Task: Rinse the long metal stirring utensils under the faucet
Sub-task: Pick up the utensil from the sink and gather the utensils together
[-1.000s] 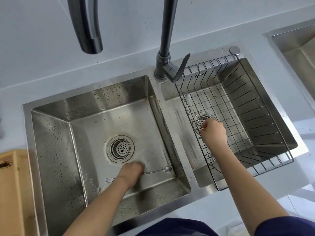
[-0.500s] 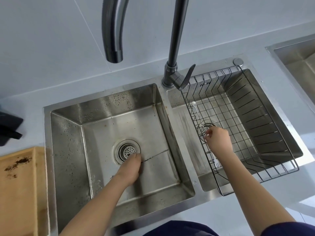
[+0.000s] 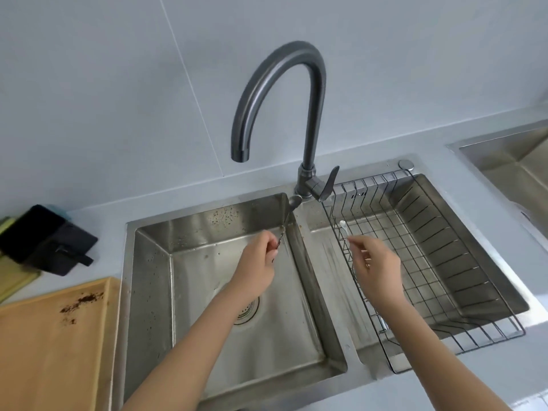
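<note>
Grey worktop (image 3: 89,179) frames a double sink (image 3: 207,226); the left hand (image 3: 258,262) pinches a long twisted metal stirring spoon (image 3: 284,226), its long axis running up and away from the fingers toward the faucet (image 3: 311,114) base. The spout (image 3: 240,152) hangs just beyond that hand, with no water visible, while the right hand (image 3: 373,262) pinches a thin white-tipped utensil (image 3: 344,229) over the wire basket (image 3: 444,262), farther from the spout.

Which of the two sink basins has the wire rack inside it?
The right basin holds the wire rack; the left basin holds none.

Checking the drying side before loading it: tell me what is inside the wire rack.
Inside the wire rack only the right hand shows, pinching a thin white-tipped utensil. The forearm covers the rack's near-left corner; the drain beneath is hidden.
</note>
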